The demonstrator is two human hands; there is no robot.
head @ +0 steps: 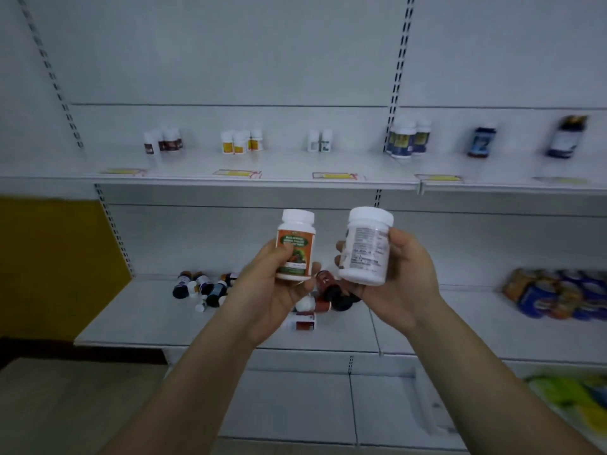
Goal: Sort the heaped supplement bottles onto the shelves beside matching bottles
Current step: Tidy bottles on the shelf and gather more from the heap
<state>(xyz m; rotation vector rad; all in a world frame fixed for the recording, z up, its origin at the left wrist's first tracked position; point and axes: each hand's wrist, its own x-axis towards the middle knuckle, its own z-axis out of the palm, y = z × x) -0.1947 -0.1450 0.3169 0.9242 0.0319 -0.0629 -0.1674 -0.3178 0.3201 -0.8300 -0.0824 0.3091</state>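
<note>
Head view: left hand [269,290] grips the orange-label bottle [294,246] upright, right hand [399,274] grips the white bottle [364,247] upright, both below the upper shelf [210,178] rows.

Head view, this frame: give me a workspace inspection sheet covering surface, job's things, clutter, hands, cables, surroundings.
Surface: white lower shelf, white upper shelf above it.
Job's things: orange-label bottle and white-label bottle held upright; heaped bottles lying on the lower shelf; sorted bottle groups standing on the upper shelf.
Clutter: blurred colourful packs at the lower shelf's right end.
Hands: left hand grips the orange-label bottle; right hand grips the white-label bottle.
Cables: nothing seen.
Surroundings: yellow panel at left.
</note>
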